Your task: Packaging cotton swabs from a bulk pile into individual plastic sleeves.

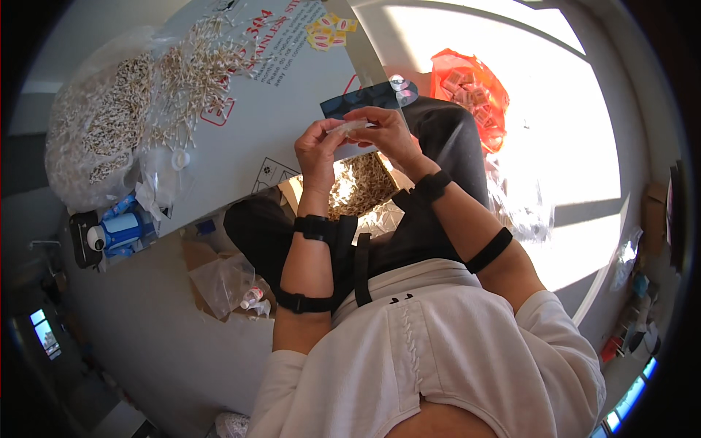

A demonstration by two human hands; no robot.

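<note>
Where the table [230,157] has its near right corner, both hands are close together in the head view, and they share one clear pack [353,127]. The left hand [318,151] has its fingers curled in, with the thumb and fingertips pinched on the left end of the pack. The right hand [390,136] has its fingers bent over the other end, so it grips the pack too. I cannot tell what is inside, as the fingers hide some of it.

A dark sheet [380,95] sticks out past the right edge of the table, just behind the hands. Yellow cards [330,31] lie at the table's far right corner. Loose swabs [193,69] are spread over its far left part. Next to them, on the table's left end, sits a big bag [69,146] full of more swabs. A white cap [180,159] is on the table near the bag. By the table's near left corner are a blue bottle [123,231] and a black case [85,239].

Just off the table's near edge, between the person's legs [449,135], a box [292,193] holds lots of pale sticks [369,179]. Right of the table is a red bag [499,95] with little packs [467,95] inside. Below the table's near side, a carton [198,266] holds a clear sack [225,285] and a small bottle [252,297].
</note>
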